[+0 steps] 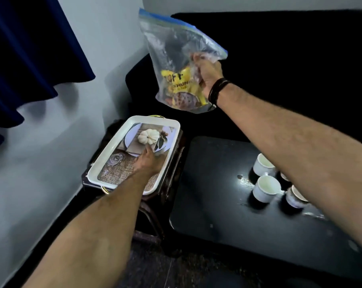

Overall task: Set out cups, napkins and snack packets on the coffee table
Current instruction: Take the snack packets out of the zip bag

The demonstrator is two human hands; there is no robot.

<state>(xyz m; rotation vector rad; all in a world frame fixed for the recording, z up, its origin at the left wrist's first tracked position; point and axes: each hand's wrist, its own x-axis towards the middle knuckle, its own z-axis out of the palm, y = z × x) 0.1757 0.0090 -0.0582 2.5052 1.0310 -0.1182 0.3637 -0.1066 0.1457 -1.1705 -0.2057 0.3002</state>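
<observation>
Snack packets [181, 88] are held aloft in a zip bag [176, 48], gripped mid-side by the right hand [209, 73], while the left hand [148, 161] rests flat on the tray [105, 161] below; packets could spill if the seal is open.

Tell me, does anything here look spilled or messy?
Yes: whitish specks or a smear lie on the dark coffee table just left of the white cups. Whether it is a spill or glare, I cannot tell.
</observation>
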